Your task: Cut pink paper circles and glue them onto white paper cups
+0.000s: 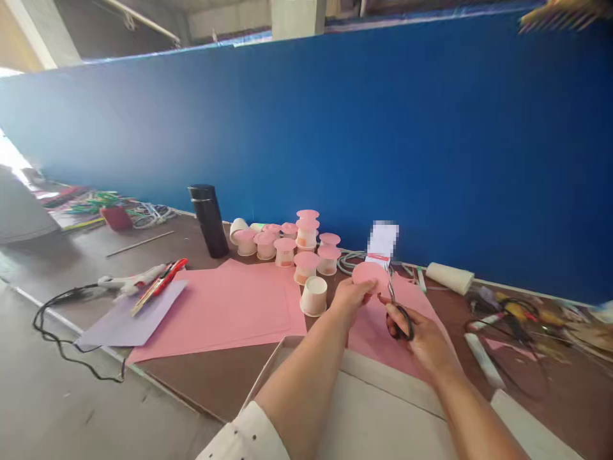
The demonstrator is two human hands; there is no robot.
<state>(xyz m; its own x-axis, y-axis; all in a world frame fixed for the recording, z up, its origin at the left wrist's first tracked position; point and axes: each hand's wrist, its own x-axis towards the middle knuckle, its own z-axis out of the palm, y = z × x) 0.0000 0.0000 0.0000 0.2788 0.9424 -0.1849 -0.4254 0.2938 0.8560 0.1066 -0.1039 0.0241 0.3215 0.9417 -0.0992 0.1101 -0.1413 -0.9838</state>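
One flat pink paper disc pinched in left grip, black-handled metal scissors held in right grip

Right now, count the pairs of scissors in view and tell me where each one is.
1: the scissors are in the right hand, by the pink disc that the left hand holds. More may be hidden in the clutter.
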